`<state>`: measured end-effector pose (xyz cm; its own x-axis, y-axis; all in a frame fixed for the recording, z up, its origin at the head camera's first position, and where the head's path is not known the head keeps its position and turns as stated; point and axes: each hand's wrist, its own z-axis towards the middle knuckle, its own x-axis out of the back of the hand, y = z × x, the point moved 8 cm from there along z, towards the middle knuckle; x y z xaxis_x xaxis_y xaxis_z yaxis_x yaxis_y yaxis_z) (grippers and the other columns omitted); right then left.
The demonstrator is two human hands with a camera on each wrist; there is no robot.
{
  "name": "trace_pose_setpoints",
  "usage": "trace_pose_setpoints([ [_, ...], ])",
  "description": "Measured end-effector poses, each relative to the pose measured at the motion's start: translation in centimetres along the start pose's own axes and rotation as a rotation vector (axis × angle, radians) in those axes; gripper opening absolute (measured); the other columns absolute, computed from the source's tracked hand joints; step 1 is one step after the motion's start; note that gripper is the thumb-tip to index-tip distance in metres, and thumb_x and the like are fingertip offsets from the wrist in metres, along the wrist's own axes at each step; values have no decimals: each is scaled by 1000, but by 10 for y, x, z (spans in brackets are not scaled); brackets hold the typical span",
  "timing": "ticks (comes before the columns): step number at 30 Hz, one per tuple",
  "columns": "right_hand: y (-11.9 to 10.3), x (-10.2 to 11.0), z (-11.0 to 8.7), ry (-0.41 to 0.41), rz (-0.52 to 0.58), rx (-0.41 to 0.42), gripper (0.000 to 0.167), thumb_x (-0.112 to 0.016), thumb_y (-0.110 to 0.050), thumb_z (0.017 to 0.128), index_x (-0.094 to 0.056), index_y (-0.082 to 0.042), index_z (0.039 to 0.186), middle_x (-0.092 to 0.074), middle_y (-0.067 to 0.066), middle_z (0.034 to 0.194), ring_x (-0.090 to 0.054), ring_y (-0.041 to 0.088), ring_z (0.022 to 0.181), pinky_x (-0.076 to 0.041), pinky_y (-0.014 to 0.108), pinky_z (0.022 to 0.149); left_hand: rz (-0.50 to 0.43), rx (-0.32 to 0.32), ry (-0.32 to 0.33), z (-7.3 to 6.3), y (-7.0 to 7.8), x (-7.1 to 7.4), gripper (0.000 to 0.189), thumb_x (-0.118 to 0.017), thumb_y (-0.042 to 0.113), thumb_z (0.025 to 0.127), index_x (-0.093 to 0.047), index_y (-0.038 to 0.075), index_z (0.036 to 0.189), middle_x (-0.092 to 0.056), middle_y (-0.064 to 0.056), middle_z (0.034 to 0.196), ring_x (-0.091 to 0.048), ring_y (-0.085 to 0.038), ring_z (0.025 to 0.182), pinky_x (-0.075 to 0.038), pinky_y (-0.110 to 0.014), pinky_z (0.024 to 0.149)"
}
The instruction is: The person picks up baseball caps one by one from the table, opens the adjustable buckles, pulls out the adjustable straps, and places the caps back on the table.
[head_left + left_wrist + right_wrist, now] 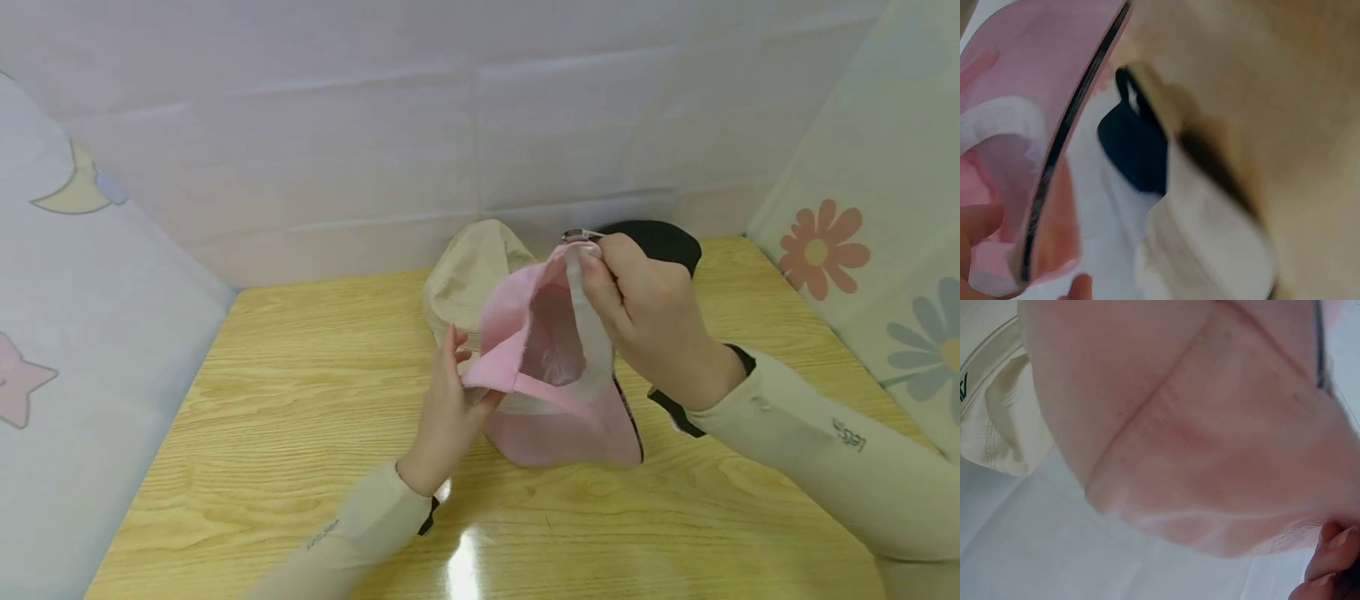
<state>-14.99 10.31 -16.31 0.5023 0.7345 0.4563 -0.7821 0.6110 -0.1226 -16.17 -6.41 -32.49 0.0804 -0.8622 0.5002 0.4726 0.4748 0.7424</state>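
Note:
A pink baseball cap (562, 437) is held tilted above the table, its pale inner band and hollow inside facing me. My right hand (652, 300) pinches its upper edge, beside a small metal buckle (576, 236). At the lower left edge, my left hand (450, 408) grips the cap between thumb and fingers. The left wrist view shows the cap's dark-trimmed brim (1066, 37). In the right wrist view the pink crown (1179, 456) fills most of the picture, with the right fingertips (1335, 556) at its edge. Behind the cap sits a beige hat (472, 267), partly hidden.
A black hat (660, 242) lies at the back right, partly behind my right hand. The wooden table (300, 367) meets a pale cloth wall (337, 142) at the back. Printed cloth panels (832, 333) stand at both sides.

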Motion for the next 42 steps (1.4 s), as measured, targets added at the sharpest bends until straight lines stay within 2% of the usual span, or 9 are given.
trace_pose_setpoints([
  [2, -1, 0, 1, 2, 5, 3, 45, -33, -33, 107, -43, 2, 80, -35, 4, 60, -34, 15, 43, -29, 28, 42, -164, 145, -77, -8, -19, -12, 85, -71, 0, 86, -13, -14, 146, -45, -27, 131, -54, -37, 108, -52, -40, 82],
  [5, -1, 1, 1, 4, 8, 6, 45, -34, -34, 107, -44, 2, 80, -36, 4, 61, -32, 14, 43, -28, 27, 42, -331, 315, -175, -23, -40, -30, 68, -64, 1, 90, -24, -12, 143, -52, -25, 125, -56, -33, 105, -51, -31, 83],
  [9, 0, 3, 1, 11, 2, 10, 45, -34, -34, 107, -44, 1, 80, -36, 5, 61, -31, 14, 42, -27, 27, 41, -465, 396, -278, -37, -47, -48, 41, -54, 2, 97, -41, -13, 132, -58, -27, 119, -59, -31, 107, -51, -32, 87],
  [12, 0, 4, -1, 15, -3, 19, 45, -35, -33, 107, -45, 1, 80, -37, 4, 60, -31, 12, 42, -26, 27, 41, -545, 422, -297, -41, -46, -51, 32, -49, 3, 100, -47, -16, 126, -62, -28, 115, -61, -31, 105, -53, -39, 87],
  [17, -4, 4, -5, 12, -4, 64, 46, -38, -33, 106, -45, -3, 72, -35, 1, 56, -30, 11, 43, -24, 27, 42, -601, 491, -205, -43, -45, -37, 28, -48, 6, 101, -54, -16, 117, -65, -26, 108, -64, -30, 101, -54, -37, 84],
  [20, -11, 3, -9, -6, 12, 129, 45, -41, -32, 106, -49, -4, 71, -41, 3, 58, -36, 15, 47, -30, 30, 44, -596, 519, -139, -44, -43, -23, 26, -51, 9, 101, -57, -15, 111, -67, -25, 101, -66, -28, 95, -55, -33, 80],
  [28, -26, -12, -29, -131, 47, 327, 36, -47, -25, 104, -67, 1, 89, -65, 10, 82, -58, 28, 71, -46, 40, 61, -598, 519, -28, -44, -37, 0, 27, -53, 6, 100, -58, -17, 112, -67, -28, 102, -68, -32, 90, -57, -33, 74],
  [34, -32, -19, -47, -157, 5, 429, 29, -49, -21, 103, -69, -2, 93, -66, 15, 96, -60, 35, 91, -46, 44, 71, -608, 544, 18, -45, -41, 8, 25, -55, 5, 99, -58, -18, 110, -67, -28, 102, -69, -19, 84, -57, -32, 73],
  [42, -29, -23, -59, -164, 11, 438, 22, -51, -17, 102, -68, -3, 98, -65, 19, 108, -58, 39, 98, -45, 50, 80, -607, 575, 47, -47, -44, 17, 24, -55, 4, 98, -58, -18, 107, -68, -28, 98, -68, -12, 78, -57, -29, 71],
])
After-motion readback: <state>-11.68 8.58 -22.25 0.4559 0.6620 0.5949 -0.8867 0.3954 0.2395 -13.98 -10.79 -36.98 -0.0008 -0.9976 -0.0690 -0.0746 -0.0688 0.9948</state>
